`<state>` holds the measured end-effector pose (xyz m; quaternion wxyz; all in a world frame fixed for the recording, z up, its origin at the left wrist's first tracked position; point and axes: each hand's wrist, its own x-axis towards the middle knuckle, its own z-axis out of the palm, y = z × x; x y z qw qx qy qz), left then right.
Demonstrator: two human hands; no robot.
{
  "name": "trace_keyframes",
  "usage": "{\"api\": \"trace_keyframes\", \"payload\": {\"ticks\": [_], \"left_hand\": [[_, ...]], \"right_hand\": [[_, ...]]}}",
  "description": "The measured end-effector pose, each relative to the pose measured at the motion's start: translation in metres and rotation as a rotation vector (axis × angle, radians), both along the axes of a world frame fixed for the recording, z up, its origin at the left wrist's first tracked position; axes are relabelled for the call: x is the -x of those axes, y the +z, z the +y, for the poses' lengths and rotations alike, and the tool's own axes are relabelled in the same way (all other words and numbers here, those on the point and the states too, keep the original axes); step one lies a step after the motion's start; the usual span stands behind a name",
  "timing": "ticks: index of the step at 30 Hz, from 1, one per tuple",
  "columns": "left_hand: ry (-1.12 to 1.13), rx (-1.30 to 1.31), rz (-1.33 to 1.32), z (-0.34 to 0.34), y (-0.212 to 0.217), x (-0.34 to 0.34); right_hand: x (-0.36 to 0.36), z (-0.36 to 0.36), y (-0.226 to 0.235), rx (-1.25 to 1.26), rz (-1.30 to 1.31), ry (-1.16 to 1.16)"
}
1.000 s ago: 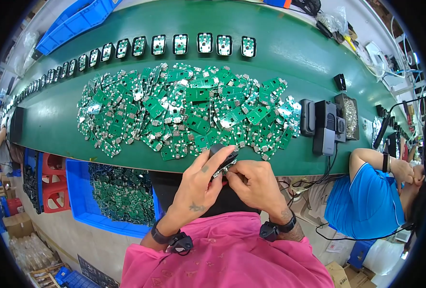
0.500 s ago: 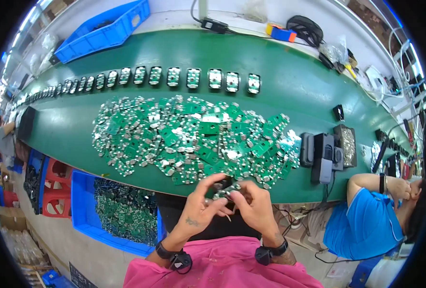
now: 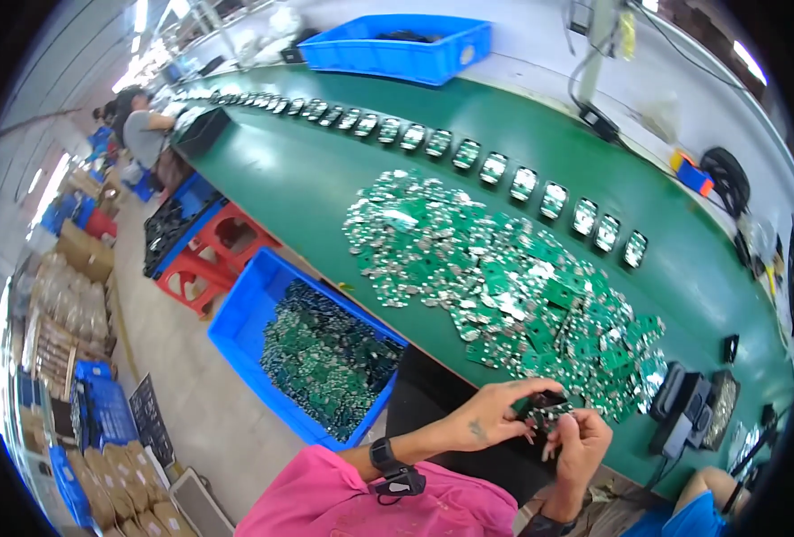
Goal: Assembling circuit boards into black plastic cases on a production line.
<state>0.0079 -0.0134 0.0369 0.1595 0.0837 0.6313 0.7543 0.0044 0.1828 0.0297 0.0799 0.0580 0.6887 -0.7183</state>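
At the near edge of the pile of green circuit boards on the surface, the left hand pinches a small dark casing with a board. The right hand curls its fingers at that piece's edge; whether they pinch it, I cannot tell. Beyond the pile runs a row of board-filled casings; left of it, lower, sits a blue bin.

A green table bears heaped circuit boards.

View swung left — blue-shirted co-worker mostly cut off.
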Motion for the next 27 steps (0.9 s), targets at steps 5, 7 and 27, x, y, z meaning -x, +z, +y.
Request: {"api": "trace_keyframes", "payload": {"ticks": [5,7,27], "left_hand": [[0.052,0.213,0.345,0.005,-0.014,0.003],[0.052,0.167,0.369,0.013,-0.012,0.003],[0.133,0.215,0.26,0.019,-0.017,-0.002]], "right_hand": [[0.01,0.02,0.024,-0.132,0.009,0.259],[0.009,0.023,0.029,-0.214,-0.055,0.293],[0.0,0.002,0.027,-0.649,0.206,0.248]]}}
